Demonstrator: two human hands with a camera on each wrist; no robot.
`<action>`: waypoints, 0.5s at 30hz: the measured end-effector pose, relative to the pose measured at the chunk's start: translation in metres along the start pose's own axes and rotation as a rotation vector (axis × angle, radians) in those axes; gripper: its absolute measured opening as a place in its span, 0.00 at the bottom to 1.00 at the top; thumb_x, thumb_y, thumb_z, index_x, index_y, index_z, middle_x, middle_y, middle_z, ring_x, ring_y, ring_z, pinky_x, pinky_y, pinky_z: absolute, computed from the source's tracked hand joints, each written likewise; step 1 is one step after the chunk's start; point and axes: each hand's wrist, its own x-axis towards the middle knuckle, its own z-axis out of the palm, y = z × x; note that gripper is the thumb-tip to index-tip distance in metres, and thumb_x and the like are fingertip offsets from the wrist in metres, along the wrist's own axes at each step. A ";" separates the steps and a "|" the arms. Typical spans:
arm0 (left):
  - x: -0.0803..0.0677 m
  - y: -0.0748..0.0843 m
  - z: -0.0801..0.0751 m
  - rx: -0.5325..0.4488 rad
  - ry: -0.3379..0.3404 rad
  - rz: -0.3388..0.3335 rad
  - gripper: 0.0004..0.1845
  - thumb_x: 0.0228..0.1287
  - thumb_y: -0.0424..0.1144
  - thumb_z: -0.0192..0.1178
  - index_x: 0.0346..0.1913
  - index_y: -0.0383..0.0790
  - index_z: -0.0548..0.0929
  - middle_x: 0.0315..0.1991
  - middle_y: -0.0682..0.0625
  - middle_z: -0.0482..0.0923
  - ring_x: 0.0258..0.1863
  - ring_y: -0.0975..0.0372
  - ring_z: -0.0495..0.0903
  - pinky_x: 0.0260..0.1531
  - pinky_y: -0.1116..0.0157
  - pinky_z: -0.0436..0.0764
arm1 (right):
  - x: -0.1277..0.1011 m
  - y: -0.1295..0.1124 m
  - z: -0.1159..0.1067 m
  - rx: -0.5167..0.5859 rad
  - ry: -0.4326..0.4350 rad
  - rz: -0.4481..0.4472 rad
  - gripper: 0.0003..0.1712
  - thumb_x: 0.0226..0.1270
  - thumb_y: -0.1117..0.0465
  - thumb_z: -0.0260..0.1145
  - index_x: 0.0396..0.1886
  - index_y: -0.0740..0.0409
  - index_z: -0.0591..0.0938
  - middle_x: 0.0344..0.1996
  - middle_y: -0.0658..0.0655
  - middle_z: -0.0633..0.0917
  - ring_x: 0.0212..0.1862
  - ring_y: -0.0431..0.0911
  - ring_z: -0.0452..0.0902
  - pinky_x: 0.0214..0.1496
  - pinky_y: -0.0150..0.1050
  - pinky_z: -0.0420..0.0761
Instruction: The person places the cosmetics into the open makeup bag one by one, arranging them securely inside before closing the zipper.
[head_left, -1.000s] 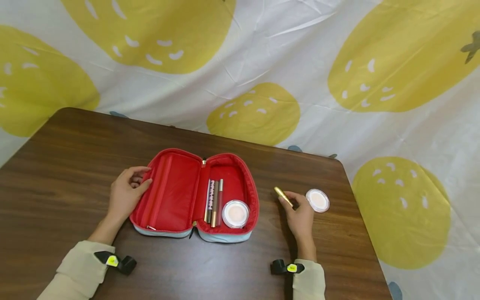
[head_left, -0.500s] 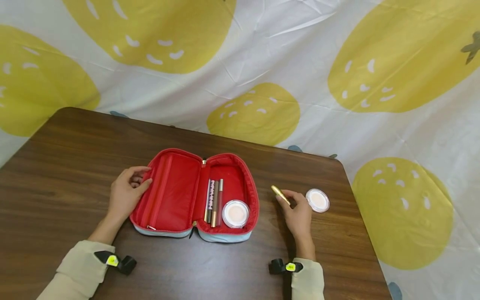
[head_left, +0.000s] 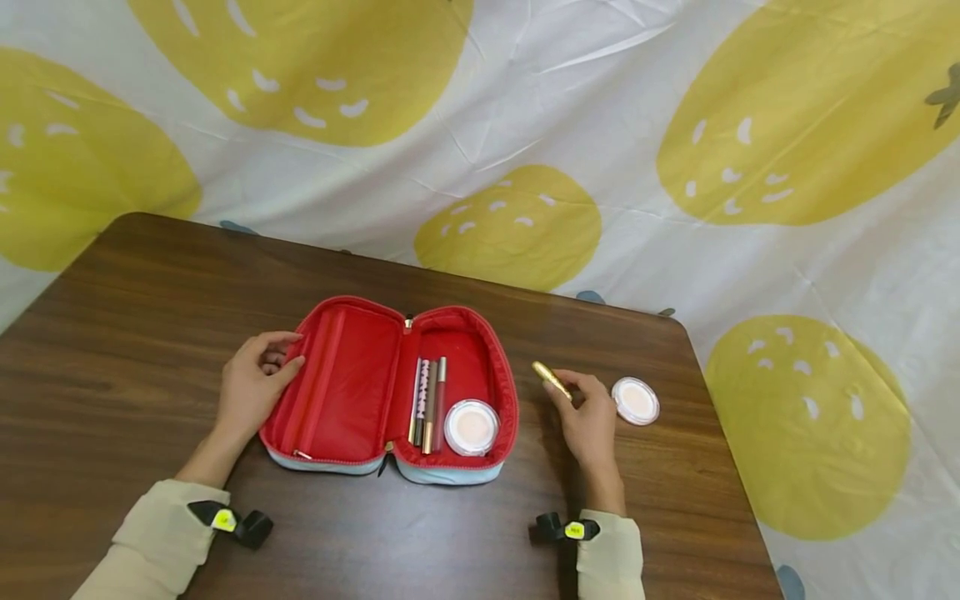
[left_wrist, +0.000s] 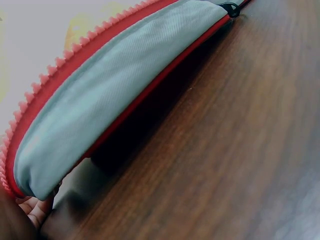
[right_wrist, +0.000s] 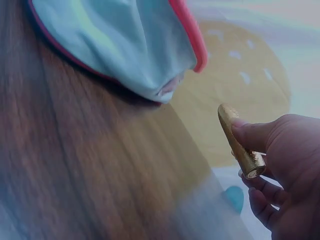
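An unzipped makeup bag with red lining and pale blue outside lies spread on the table. My left hand grips the edge of its left half, thumb over the rim; in the left wrist view some fingers show beneath the blue side. To the right of the bag, my right hand pinches a small gold lipstick tube between thumb and fingers. Several slim pencils and tubes stand side by side in the bag's right half, beside a round compact.
A second round compact lies on the brown wooden table, just right of my right hand. Behind the table's far edge hangs a white cloth with large yellow fruit prints. Each wrist wears a black camera band.
My right hand has moved a little left and away from me with the lipstick tube, nearer the bag and farther from the loose compact. My left hand and the bag have stayed put.
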 end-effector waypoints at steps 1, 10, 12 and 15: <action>0.000 0.000 0.000 -0.001 0.000 0.000 0.15 0.58 0.30 0.66 0.49 0.34 0.81 0.35 0.41 0.77 0.29 0.68 0.73 0.29 0.81 0.70 | 0.001 -0.001 0.001 0.000 0.002 -0.012 0.12 0.56 0.61 0.74 0.39 0.58 0.87 0.30 0.55 0.84 0.34 0.47 0.75 0.34 0.37 0.69; 0.000 0.000 0.001 0.004 -0.003 0.000 0.15 0.58 0.30 0.66 0.49 0.34 0.81 0.35 0.41 0.76 0.29 0.69 0.73 0.29 0.81 0.71 | 0.005 -0.017 0.005 -0.003 0.002 -0.070 0.11 0.56 0.61 0.74 0.40 0.55 0.87 0.31 0.52 0.84 0.35 0.46 0.73 0.33 0.37 0.71; 0.000 0.000 0.001 0.004 -0.002 -0.001 0.15 0.58 0.30 0.66 0.49 0.34 0.81 0.35 0.41 0.76 0.29 0.68 0.73 0.29 0.81 0.70 | 0.006 -0.020 0.006 -0.003 -0.006 -0.090 0.11 0.56 0.60 0.74 0.40 0.55 0.87 0.32 0.52 0.84 0.35 0.47 0.73 0.34 0.37 0.70; 0.000 -0.001 0.000 0.008 -0.002 -0.005 0.15 0.59 0.30 0.66 0.50 0.34 0.81 0.35 0.41 0.76 0.30 0.68 0.73 0.29 0.81 0.70 | 0.007 -0.024 0.008 -0.002 -0.016 -0.116 0.12 0.56 0.60 0.74 0.41 0.55 0.87 0.32 0.52 0.84 0.35 0.49 0.73 0.34 0.38 0.70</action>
